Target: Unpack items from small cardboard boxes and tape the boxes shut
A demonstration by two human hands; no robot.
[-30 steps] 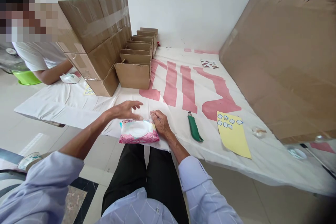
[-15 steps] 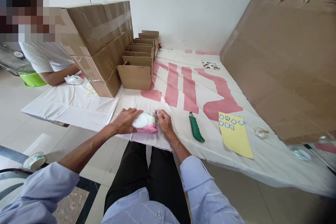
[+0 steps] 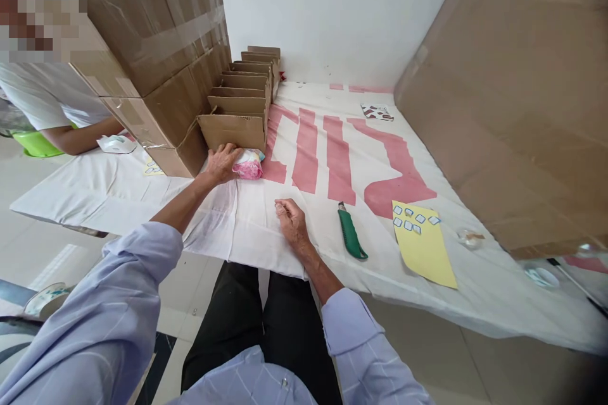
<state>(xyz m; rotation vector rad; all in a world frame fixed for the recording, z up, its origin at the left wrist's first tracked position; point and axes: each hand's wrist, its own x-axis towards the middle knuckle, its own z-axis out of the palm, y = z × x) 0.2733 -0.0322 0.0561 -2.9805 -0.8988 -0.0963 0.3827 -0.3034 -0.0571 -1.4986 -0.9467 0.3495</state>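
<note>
White tabletop (image 3: 256, 228) spans mid-frame. Left of centre, the packet (image 3: 249, 166) is just in front of the open boxes (image 3: 232, 131), outside them and not yet let go: the left hand (image 3: 221, 163) clasps its left end. Near centre, the right hand (image 3: 292, 223) curls closed, nothing visible in it. Judging by looks, the open boxes are unfinished; the stack (image 3: 159, 63) at upper left appears taped and done. Right of centre, the cutter (image 3: 352, 234) and yellow sheet (image 3: 425, 259) lie untouched.
</note>
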